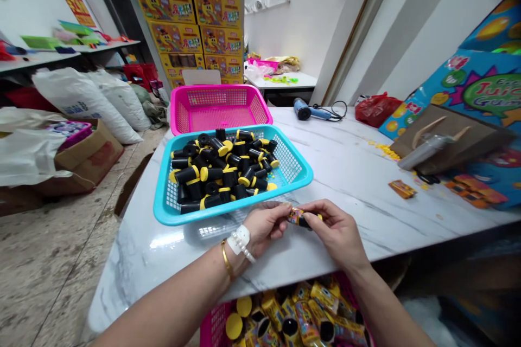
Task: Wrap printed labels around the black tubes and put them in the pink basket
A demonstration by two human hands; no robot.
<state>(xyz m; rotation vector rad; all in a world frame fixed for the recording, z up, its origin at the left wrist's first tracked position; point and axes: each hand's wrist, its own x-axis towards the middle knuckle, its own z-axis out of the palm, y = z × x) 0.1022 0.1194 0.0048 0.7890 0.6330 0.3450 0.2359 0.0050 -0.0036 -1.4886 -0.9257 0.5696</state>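
Above the table's front edge, my left hand and my right hand hold one small black tube between them. A colourful printed sleeve covers its left part, where my left thumb and fingers pinch. My right fingers close round the black part near its yellow end. Just beyond my hands is a turquoise basket heaped with black tubes with yellow caps. Below the table edge, a pink basket holds several tubes in yellow printed sleeves.
An empty-looking pink basket stands behind the turquoise one. On the marble-patterned table lie a blue heat gun, a red plastic bag, a bundle of orange sleeves and a brown carton piece. Printed boxes are stacked behind.
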